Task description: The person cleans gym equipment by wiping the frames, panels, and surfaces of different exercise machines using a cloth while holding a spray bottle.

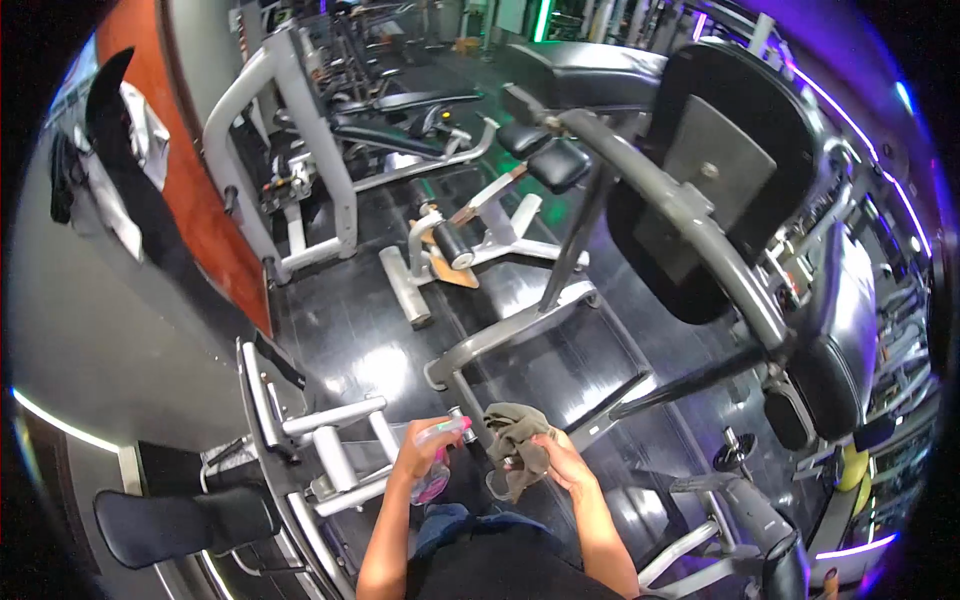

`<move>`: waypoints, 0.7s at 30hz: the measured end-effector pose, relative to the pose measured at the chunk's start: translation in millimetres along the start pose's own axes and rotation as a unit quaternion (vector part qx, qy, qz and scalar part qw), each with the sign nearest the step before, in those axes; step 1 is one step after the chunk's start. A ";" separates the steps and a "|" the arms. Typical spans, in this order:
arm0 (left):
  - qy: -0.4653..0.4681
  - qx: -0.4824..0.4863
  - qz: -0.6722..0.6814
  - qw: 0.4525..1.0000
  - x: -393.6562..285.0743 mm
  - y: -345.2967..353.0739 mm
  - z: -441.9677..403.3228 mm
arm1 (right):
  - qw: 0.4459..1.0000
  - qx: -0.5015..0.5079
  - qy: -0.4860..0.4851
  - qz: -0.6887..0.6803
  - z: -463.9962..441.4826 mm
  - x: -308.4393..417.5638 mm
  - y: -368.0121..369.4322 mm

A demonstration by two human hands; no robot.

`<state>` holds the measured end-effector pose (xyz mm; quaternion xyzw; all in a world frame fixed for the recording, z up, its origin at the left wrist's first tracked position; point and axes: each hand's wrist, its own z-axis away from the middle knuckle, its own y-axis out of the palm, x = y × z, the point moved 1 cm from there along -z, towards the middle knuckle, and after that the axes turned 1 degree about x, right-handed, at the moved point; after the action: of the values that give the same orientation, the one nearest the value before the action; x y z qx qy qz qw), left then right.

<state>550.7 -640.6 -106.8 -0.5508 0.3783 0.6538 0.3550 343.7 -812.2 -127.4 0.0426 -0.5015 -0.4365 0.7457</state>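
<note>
A clear spray bottle [433,484] with a pink nozzle and pinkish liquid is in my left hand [414,452], whose fingers wrap round its neck. The nozzle points to the right, toward a crumpled grey-brown cloth [516,440]. My right hand [566,463] grips the right side of that cloth, which hangs down over the fingers. A small gap separates the bottle from the cloth. Both hands are low in the view, in front of my body, above the dark floor.
A machine with a black backrest [670,250] and a grey frame [690,205] rises at the right. White metal bars [335,455] stand left of my hands, beside a black padded bench [185,525]. Garments [110,190] hang at the left wall. A dark bench [750,510] is lower right.
</note>
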 end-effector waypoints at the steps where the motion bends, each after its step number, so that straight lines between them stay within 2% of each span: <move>1: -0.017 0.004 -0.020 1.000 -18.6 15.5 -2.7 | 0.994 -0.022 -0.073 0.080 8.6 2.9 -5.0; 2: -0.014 0.018 -0.025 0.999 -35.0 29.5 -5.9 | 0.993 -0.031 -0.084 0.073 20.8 5.1 -8.5; 4: 0.121 0.067 -0.098 0.985 -60.0 57.7 -17.4 | 0.971 -0.079 -0.194 0.116 53.1 18.7 -8.0; 5: 0.144 0.082 -0.096 0.981 -62.2 71.5 -23.5 | 0.956 -0.090 -0.257 0.109 68.7 25.4 -6.8; 6: 0.148 0.102 -0.096 0.979 -68.4 87.9 -28.0 | 0.952 -0.105 -0.268 0.103 79.1 25.2 -16.7; 8: 0.125 0.125 -0.064 0.982 -90.3 125.1 -31.7 | 0.923 -0.135 -0.361 0.023 102.0 20.9 -40.3; 10: 0.105 0.164 -0.050 0.979 -110.8 163.2 -35.0 | 0.895 -0.211 -0.393 0.013 126.0 15.1 -65.0; 12: 0.173 0.194 -0.094 0.961 -130.2 196.3 -38.6 | 0.826 -0.320 -0.463 -0.026 157.6 23.3 -65.0; 13: 0.173 0.213 -0.035 0.961 -138.5 213.5 -39.7 | 0.798 -0.344 -0.494 -0.010 174.9 33.1 -58.2; 14: 0.172 0.235 -0.034 0.956 -142.4 229.3 -43.5 | 0.776 -0.356 -0.520 0.017 190.4 46.6 -49.6; 16: 0.218 0.270 0.037 0.937 -151.2 255.9 -51.9 | 0.738 -0.421 -0.525 0.051 214.5 49.9 -43.5; 20: 0.301 0.337 0.040 0.891 -171.8 293.0 -67.6 | 0.653 -0.505 -0.561 0.067 231.4 44.9 -34.4; 21: 0.297 0.357 0.044 0.885 -175.2 298.0 -69.7 | 0.598 -0.552 -0.569 0.116 233.8 47.5 -28.5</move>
<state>344.4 -848.3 89.9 -0.5377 0.6978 0.2955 0.3696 148.2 -775.2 7.4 -0.6933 -0.4880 -0.4755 0.2347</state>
